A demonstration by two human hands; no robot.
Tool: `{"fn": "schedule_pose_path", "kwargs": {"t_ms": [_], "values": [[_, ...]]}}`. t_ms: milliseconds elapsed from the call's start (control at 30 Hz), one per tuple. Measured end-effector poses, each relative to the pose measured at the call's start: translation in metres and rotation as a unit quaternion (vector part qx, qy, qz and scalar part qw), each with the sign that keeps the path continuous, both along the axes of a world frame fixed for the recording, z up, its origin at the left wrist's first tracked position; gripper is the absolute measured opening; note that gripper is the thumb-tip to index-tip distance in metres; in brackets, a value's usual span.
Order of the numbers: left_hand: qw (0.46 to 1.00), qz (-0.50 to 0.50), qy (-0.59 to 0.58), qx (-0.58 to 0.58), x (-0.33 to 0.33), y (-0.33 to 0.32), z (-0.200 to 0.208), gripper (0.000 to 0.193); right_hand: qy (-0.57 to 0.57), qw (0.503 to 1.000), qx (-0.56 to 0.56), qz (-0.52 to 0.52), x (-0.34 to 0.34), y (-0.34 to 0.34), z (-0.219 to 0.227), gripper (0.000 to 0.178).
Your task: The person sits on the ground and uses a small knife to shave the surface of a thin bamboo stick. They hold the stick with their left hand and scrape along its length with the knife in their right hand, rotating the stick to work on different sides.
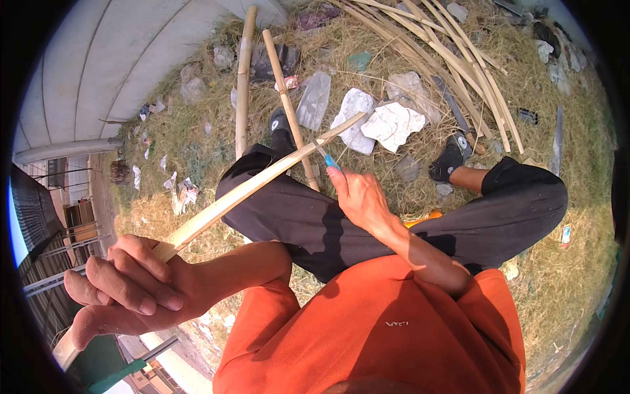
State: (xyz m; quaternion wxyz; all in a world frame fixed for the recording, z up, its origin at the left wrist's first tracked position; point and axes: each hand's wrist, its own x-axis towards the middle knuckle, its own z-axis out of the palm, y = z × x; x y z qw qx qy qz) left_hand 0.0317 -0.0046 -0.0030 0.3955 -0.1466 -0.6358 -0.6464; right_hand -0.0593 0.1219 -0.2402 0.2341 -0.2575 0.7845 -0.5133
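Observation:
A long, pale bamboo strip (pixel 239 196) slants across my lap, from the lower left up to the far middle. My left hand (pixel 131 282) is closed around it near its lower end, and the strip sticks out below the fist. My right hand (pixel 361 197) grips a small knife (pixel 329 160) with a blue handle. Its narrow blade meets the strip toward the far end; how deep the edge sits I cannot make out. Most of the knife's handle is hidden in my fingers.
Several split bamboo strips (pixel 459 62) lie beyond my right foot, beside a dark long-bladed tool (pixel 451 104). Two bamboo poles, one thick (pixel 243 85) and one thinner (pixel 283 95), stretch away near my left foot. White broken stones (pixel 394 126) and litter lie on dry grass. Another blade (pixel 558 141) lies far right.

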Motion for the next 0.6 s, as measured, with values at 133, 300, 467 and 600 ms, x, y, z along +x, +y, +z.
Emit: {"fn": "schedule_pose_path", "kwargs": {"t_ms": [133, 300, 467, 600], "values": [[0.993, 0.121, 0.02, 0.002, 0.004, 0.006, -0.008, 0.031, -0.037, 0.982, -0.18, 0.043, 0.011, 0.008, 0.041, 0.045], [0.968, 0.248, 0.046, -0.02, -0.015, 0.015, -0.007, 0.051, -0.07, 0.961, -0.229, 0.139, 0.015, 0.004, 0.096, 0.044], [0.91, 0.361, 0.127, -0.158, -0.018, -0.009, -0.007, 0.063, -0.067, 0.937, -0.306, 0.152, 0.016, 0.007, 0.148, 0.047], [0.882, 0.416, 0.105, -0.194, -0.014, -0.023, -0.004, 0.06, -0.037, 0.949, -0.226, 0.218, 0.009, 0.015, 0.182, 0.044]]}}
